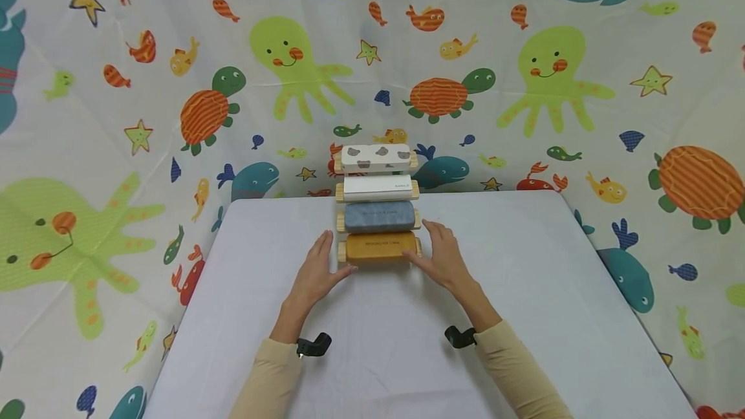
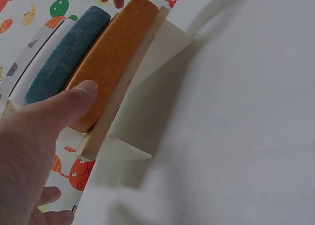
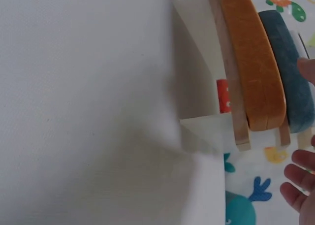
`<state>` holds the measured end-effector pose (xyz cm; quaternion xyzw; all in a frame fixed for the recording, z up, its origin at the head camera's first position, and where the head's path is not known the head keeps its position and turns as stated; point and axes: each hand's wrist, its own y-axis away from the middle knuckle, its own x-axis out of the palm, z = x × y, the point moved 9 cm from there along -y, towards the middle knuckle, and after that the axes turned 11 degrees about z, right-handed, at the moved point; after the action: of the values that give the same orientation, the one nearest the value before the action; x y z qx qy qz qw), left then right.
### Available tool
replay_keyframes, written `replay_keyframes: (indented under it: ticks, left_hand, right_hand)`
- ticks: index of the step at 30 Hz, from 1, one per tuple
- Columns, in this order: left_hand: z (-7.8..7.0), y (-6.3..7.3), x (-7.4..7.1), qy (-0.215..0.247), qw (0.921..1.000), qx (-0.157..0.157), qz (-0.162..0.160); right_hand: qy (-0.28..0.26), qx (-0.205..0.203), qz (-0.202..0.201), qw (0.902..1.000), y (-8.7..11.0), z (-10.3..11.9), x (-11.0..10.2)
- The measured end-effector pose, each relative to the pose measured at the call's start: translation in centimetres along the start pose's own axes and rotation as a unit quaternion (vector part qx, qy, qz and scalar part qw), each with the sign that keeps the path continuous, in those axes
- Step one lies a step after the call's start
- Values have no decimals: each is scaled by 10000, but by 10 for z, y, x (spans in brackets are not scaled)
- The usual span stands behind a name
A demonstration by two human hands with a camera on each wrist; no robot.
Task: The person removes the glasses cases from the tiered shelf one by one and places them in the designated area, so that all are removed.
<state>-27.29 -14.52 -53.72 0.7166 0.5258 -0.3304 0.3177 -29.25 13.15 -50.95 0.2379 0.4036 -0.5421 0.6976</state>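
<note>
A tiered rack (image 1: 341, 252) with pale wooden bars and white supports stands on the table. Long cases that look like glasses cases lie across its steps: mustard (image 1: 381, 248) at the front and lowest, then blue-grey (image 1: 379, 217), white (image 1: 372, 189), and a white one with brown-grey patches (image 1: 375, 158) at the top. At the rack's left end is my left hand (image 1: 314, 277), fingers extended and thumb pointing inward near the mustard case. My right hand (image 1: 445, 258) spreads at the right end, its thumb overlapping that case's corner in the head view. Neither hand grips anything.
The table (image 1: 512, 354) is covered with a white cloth. Behind it and along both sides hangs a curtain (image 1: 372, 96) printed with sea animals, and the rack's top step is close to it. Each wrist wears a small black camera (image 1: 314, 344).
</note>
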Motion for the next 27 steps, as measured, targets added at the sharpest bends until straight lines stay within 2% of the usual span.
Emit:
replay_keyframes:
  ticks: [10, 21, 27]
  left_hand:
    - [7, -6, 10, 160, 9996, -79, 207]
    - [14, -10, 21, 429, 9987, -60, 281]
    - [11, -11, 22, 387, 9990, 138, 182]
  right_hand:
    - [14, 41, 33, 10000, -2, -2, 10]
    - [-49, 51, 50, 10000, -3, -2, 15]
    - [33, -87, -16, 10000, -3, -2, 20]
